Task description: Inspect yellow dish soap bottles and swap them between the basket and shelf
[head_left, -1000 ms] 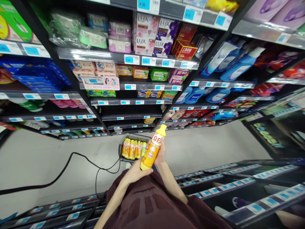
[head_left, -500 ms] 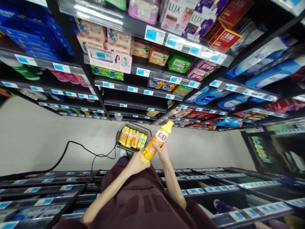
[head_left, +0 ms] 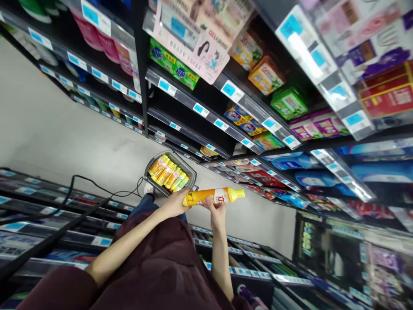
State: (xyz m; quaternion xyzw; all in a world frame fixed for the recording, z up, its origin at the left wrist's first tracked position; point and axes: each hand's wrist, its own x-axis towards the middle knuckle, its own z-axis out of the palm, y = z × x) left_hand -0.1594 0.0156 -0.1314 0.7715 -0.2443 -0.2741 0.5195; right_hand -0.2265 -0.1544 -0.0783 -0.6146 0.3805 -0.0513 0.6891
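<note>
A yellow dish soap bottle [head_left: 204, 196] lies almost level between my hands, its cap pointing right. My left hand [head_left: 176, 203] closes around the base end. Near the label, my right hand [head_left: 217, 211] grips the bottle from below, with the thumb on its front. Just beyond my left hand, a grey shopping basket [head_left: 187, 165] stands on the floor. Several yellow, orange and green bottles [head_left: 166, 173] lie in rows inside it.
Shelves with price tags run along the far side, holding soap boxes [head_left: 266, 75] and blue bottles [head_left: 295, 161]. More shelving [head_left: 74, 232] is close behind me. A black cable [head_left: 72, 183] loops left of the basket. Pale floor [head_left: 97, 137] lies between the shelves.
The bottle has swung from slanting up and right to nearly level, still in both hands. My view has turned and moved closer to the shelves.
</note>
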